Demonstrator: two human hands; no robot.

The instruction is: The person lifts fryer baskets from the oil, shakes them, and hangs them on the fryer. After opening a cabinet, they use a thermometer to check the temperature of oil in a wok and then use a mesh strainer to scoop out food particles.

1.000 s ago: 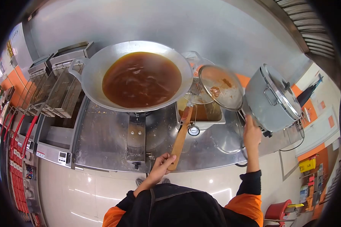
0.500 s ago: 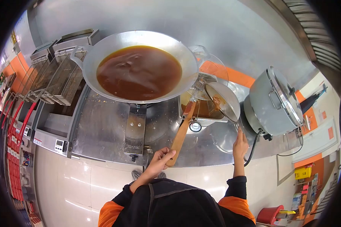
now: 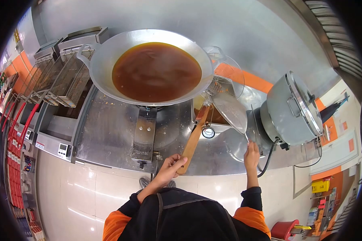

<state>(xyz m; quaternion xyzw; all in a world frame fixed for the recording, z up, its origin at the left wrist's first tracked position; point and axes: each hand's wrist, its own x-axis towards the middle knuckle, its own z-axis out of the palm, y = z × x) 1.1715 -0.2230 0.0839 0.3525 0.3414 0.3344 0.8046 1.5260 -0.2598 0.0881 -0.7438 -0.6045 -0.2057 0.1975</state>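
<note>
My left hand (image 3: 169,170) is closed around the lower end of the wooden handle (image 3: 194,142) of a wire skimmer. The skimmer's large round wire head (image 3: 236,76) lies partly behind the wok's rim. My right hand (image 3: 251,156) grips the thin metal handle of a round fine-mesh strainer (image 3: 230,109), tilted on its side against the skimmer's neck. Both tools are over a metal pan (image 3: 220,127) holding brown liquid, with a round dial thermometer (image 3: 208,132) at its front edge. The strainer hides part of the pan.
A big wok (image 3: 102,68) of brown liquid sits on a burner (image 3: 144,134) at the left. Fryer baskets (image 3: 70,80) stand further left. A grey lidded cooker (image 3: 287,110) with a black cord is on the right. A steel counter (image 3: 108,128) runs beneath.
The strainer has tipped over further and moved a little left and down, so its inner side no longer shows. My right hand has lowered slightly. My left hand stays about where it was.
</note>
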